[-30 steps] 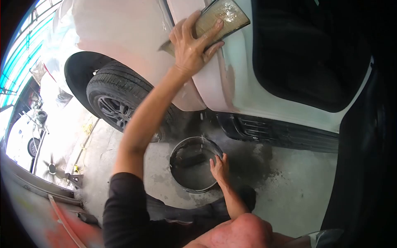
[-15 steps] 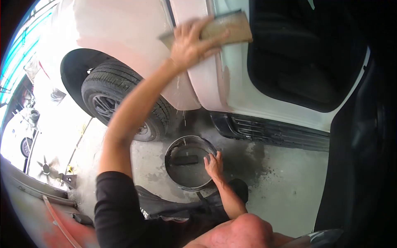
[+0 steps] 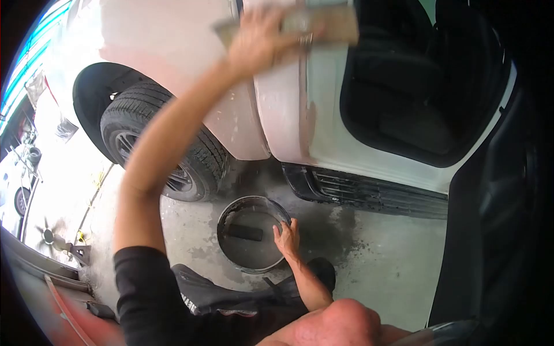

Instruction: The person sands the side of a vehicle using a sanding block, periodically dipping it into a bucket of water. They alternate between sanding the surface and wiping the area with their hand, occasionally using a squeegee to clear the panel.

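My left hand (image 3: 259, 43), blurred by motion, is wrapped over a flat tan-brown pad (image 3: 334, 24) and presses it against the pale pinkish-white car body (image 3: 283, 104), across the gap between two panels. Lower down, a round dark-rimmed tub (image 3: 224, 254) stands on the wet floor, with murky liquid and a dark rectangular block (image 3: 245, 232) inside. My right hand (image 3: 287, 237) grips the tub's right rim, its thumb on the inner side and its fingers at the edge.
A tire (image 3: 199, 167) sits in the wheel arch at left. A black side step (image 3: 369, 187) runs below the open doorway (image 3: 404, 98). At right hangs a dark door panel (image 3: 485, 213). A fan (image 3: 49, 235) stands at the lower left.
My left hand and the pad have shifted slightly up against the car. The view has moved a little, so the wheel and tub appear farther left. My right hand stays at the tub's rim.
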`<state>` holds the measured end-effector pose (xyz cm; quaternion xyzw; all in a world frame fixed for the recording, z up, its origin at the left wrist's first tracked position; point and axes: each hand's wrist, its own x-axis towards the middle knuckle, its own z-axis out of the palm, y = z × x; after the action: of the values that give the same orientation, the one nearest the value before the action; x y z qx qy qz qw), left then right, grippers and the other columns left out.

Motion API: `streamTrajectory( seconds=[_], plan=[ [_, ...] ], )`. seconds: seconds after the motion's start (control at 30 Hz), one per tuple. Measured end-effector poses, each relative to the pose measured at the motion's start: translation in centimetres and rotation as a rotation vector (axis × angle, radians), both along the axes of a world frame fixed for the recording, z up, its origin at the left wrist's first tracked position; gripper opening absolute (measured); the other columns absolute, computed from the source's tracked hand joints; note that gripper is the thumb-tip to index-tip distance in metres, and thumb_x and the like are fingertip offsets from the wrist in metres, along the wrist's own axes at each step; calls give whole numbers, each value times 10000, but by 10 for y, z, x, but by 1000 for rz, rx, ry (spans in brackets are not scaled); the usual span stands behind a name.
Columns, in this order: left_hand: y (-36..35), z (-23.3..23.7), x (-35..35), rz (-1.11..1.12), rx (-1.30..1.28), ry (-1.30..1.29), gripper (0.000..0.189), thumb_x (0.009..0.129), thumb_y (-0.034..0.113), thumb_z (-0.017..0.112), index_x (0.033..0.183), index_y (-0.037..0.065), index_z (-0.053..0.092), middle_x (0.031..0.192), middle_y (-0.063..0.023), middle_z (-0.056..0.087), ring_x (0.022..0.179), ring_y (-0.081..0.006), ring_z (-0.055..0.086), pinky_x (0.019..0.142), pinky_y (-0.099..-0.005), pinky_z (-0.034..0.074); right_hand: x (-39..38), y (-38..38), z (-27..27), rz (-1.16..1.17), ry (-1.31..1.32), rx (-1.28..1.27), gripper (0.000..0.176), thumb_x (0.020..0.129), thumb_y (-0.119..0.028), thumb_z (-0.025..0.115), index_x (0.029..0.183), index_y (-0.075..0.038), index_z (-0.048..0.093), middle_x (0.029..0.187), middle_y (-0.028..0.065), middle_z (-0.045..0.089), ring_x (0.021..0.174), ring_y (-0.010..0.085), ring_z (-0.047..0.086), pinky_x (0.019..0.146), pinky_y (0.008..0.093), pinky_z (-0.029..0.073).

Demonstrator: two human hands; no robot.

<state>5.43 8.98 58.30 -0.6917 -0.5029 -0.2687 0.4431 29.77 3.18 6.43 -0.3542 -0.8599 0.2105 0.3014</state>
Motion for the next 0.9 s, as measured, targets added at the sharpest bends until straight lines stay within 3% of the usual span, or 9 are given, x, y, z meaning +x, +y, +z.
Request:
streamTrajectory(
  seconds=[0.07, 0.1, 0.13, 0.27, 0.37, 0.53, 0.67, 0.83, 0.9],
  plan=[
    [3, 68, 2, 0, 69, -89, 510, 874, 400, 743, 1373, 357, 648, 1517, -111, 453, 1306, -346, 456, 1080, -544, 378, -2, -5, -7, -7, 2, -19, 420, 933, -315, 698, 1163, 37, 693, 1234, 289, 565, 1141, 448, 583, 967, 489, 483],
    [-5, 96, 11, 3, 377, 30, 495, 953, 416, 676, 1417, 250, 633, 1536, -188, 407, 1363, -371, 387, 1137, -592, 330, -4, -5, -5, -5, 11, -36, 419, 933, -314, 700, 1162, 37, 694, 1236, 289, 564, 1145, 446, 581, 971, 488, 481],
    [-13, 101, 25, 143, 271, -122, 649, 990, 511, 584, 1549, 201, 469, 1630, -205, 295, 1479, -387, 287, 1206, -588, 253, -5, -2, 0, -2, 23, -45, 417, 933, -313, 702, 1161, 37, 695, 1238, 290, 563, 1149, 445, 579, 976, 486, 478],
    [9, -30, 2, 14, 315, 6, 566, 784, 354, 819, 1320, 455, 668, 1467, -18, 512, 1240, -305, 532, 1008, -485, 443, -1, -1, -8, 8, 16, -38, 432, 929, -297, 713, 1205, 33, 676, 1264, 291, 554, 1164, 445, 569, 981, 486, 473],
    [-18, -107, 10, -77, 194, 102, 651, 735, 392, 849, 1356, 430, 654, 1504, -65, 482, 1281, -330, 486, 1039, -487, 407, -2, -2, 5, 34, 98, -2, 488, 903, -241, 755, 1281, 41, 632, 1275, 280, 527, 1154, 468, 558, 973, 513, 481],
    [-21, -104, 13, -112, 168, 47, 793, 718, 357, 864, 1444, 279, 555, 1500, -59, 485, 1320, -299, 484, 1048, -473, 409, -36, 44, 207, 168, 415, 733, 606, 925, -241, 734, 1463, -50, 530, 1487, 276, 433, 1391, 502, 424, 1122, 611, 396],
    [-20, -101, 5, -163, 163, 10, 852, 707, 278, 889, 1438, 152, 471, 1503, -89, 473, 1351, -304, 480, 1080, -474, 403, -56, 78, 377, 142, 340, 1200, 810, 857, -315, 797, 1531, -148, 380, 1550, 233, 361, 1456, 441, 374, 1156, 677, 287],
    [-41, -97, 1, -290, -33, -129, 788, 688, 198, 911, 1364, 100, 519, 1536, -150, 400, 1371, -370, 456, 1118, -524, 399, -63, 119, 440, 319, 113, 1318, 949, 686, -415, 900, 1482, -374, 384, 1545, 186, 361, 1486, 403, 329, 1193, 626, 262],
    [-47, -94, -3, -366, -89, -168, 761, 683, 187, 914, 1337, 72, 541, 1543, -170, 374, 1400, -399, 423, 1151, -548, 382, -60, 125, 438, 298, 40, 1380, 850, 806, -418, 808, 1524, -422, 353, 1537, 176, 368, 1456, 406, 362, 1167, 616, 298]
  ],
)
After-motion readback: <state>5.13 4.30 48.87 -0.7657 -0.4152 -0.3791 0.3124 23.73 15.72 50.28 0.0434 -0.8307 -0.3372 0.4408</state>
